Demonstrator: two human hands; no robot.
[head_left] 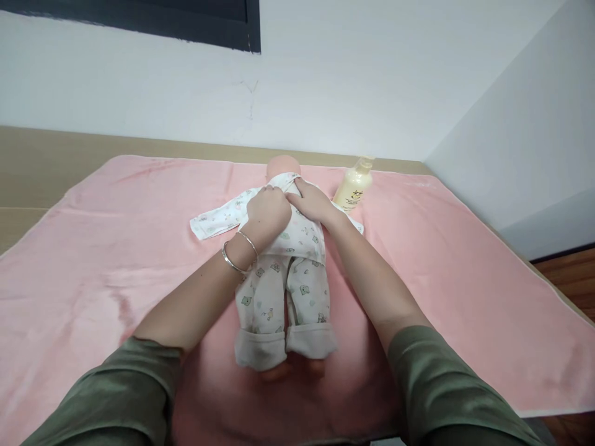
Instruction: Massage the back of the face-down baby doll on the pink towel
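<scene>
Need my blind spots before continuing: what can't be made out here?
Head view:
Shirt: upper middle partly covered by the left hand and right hand.
Left hand's fingertips: curled behind its own knuckles.
Bottle: fine print too small to read.
Doll's feet: blurred, partly under trouser cuffs.
Dark frame: cut off by top edge.

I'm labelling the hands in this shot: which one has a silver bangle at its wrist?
The left hand, curled at the printed white top. The silver bangle circles its wrist, whereas the wrist of the right hand is bare.

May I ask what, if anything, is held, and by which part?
Left hand apparently grips the shirt near its neckline; right hand touches it, grip unclear.
</scene>
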